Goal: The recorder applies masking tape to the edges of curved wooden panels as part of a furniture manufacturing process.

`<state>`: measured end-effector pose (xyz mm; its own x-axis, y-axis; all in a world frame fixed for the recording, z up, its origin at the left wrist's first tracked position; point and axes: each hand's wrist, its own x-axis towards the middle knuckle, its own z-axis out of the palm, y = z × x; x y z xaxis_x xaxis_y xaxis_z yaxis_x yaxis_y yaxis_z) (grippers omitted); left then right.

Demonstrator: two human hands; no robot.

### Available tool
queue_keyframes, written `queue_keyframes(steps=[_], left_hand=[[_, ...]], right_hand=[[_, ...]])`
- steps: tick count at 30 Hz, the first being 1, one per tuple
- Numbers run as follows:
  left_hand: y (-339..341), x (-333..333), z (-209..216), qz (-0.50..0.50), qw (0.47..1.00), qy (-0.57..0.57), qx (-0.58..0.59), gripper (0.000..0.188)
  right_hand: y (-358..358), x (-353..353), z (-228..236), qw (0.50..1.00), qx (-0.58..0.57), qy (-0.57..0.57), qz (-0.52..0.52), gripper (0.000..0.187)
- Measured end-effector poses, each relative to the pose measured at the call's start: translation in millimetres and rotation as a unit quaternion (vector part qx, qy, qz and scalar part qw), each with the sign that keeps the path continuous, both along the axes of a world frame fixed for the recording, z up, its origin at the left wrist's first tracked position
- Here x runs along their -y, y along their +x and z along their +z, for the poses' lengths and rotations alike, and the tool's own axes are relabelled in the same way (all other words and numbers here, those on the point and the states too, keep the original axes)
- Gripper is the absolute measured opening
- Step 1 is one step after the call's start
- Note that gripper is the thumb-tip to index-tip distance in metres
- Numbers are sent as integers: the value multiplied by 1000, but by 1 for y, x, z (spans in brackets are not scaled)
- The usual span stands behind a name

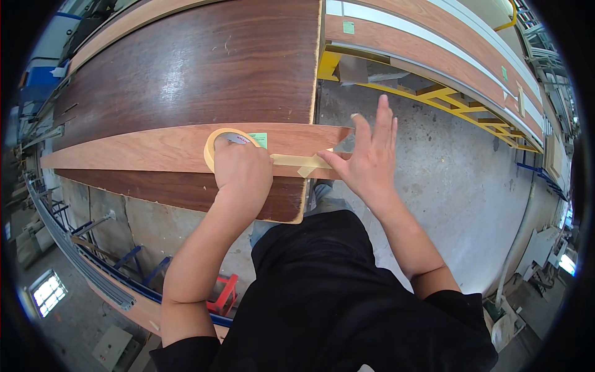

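A long reddish wooden plank (124,147) lies across a dark brown wood-grain board (248,62). My left hand (243,175) is closed around a roll of masking tape (211,155) over the plank. From the roll, a pale yellow strip of tape (291,160) runs along the plank toward its right end, and a short piece crosses it at a slant. At that end my right hand (374,155) is open, fingers spread and pointing away, with the thumb at the strip's end. Beside the roll, a small green label (259,139) sticks to the plank.
At the upper right, more long wooden panels (396,43) with white strips rest on a yellow metal frame (446,102). Below them is a grey concrete floor (458,186). A red stand (224,294) and a blue-edged rack (111,266) are at the lower left.
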<state>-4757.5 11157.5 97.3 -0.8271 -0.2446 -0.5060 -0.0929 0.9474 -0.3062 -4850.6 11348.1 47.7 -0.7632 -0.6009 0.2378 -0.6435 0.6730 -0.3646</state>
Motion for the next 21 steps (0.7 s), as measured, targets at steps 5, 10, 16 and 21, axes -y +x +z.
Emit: queue_keyframes(steps=[5,10,16,21], left_hand=[[-5,-5,0,12,1000,-5,0,21],[-8,-1,-3,25,1000,11,11,19],[20,3,-4,6,997,29,-73,20],[49,-4,-33,-49,964,124,-228,17]], right_hand=[[3,35,4,996,72,-3,57,96],[2,60,-17,978,173,79,86,103],[8,83,-5,978,174,107,48,105],[9,72,-2,970,185,153,30,111]])
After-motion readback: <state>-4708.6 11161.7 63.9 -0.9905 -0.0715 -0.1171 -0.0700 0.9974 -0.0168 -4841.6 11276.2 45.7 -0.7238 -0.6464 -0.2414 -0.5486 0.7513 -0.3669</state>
